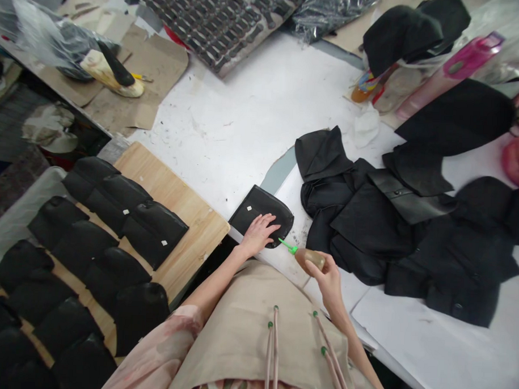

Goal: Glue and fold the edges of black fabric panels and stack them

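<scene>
My left hand lies flat with fingers spread on a black rounded fabric piece on the white table. My right hand grips a small brown glue bottle with a green nozzle. The nozzle tip points at the near right edge of the fabric piece, just beside my left fingers.
Several black fabric pieces lie in overlapping rows on a wooden board at the left. A heap of black fabric fills the right. A dark tray of parts, cardboard and a pink bottle sit at the back.
</scene>
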Demonstrator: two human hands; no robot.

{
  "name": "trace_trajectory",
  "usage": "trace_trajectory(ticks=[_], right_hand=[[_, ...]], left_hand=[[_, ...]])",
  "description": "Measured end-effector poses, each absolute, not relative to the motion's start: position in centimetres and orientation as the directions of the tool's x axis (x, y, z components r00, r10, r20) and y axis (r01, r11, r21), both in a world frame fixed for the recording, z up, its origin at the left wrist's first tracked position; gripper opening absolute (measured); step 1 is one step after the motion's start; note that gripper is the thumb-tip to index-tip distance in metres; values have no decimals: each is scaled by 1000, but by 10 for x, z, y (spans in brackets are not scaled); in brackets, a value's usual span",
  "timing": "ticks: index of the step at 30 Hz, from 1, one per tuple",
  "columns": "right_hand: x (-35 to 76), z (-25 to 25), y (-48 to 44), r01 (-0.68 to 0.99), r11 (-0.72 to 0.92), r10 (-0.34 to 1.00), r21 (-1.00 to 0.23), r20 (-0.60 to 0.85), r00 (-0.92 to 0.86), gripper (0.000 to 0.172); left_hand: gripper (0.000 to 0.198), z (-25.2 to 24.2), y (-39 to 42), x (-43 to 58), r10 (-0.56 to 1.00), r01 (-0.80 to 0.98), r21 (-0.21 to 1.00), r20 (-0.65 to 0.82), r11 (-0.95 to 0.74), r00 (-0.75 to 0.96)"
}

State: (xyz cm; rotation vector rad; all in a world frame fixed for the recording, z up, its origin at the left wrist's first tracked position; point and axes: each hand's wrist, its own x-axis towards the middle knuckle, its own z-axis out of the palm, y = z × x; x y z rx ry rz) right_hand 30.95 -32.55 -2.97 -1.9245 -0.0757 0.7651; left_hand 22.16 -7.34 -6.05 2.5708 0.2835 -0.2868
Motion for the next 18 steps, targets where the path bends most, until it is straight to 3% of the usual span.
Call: trace_trajectory(ticks=[2,5,10,14,18], right_hand=[[315,-29,-326,-432,-364,285,-825,-540,792,50],[325,-24,-327,-504,-256,225,-825,-557,799,48],[331,-16,-326,-297,-382,229,-875,-401,887,57],[319,-17,-329,-119,-536,299,-835,-321,899,62],[307,-20,-329,29,-589,376,-808,-242,894,60]], left_hand=[[55,-61,-78,225,196,293,466,-247,-835,949],[52,-63,-87,236,313,376,450,-210,-810,926],[50,-66,-95,255,477,495,437,-159,-751,864],[53,-68,-91,255,437,463,436,-164,-772,884],[54,-69,-88,252,406,439,438,-174,-784,897]])
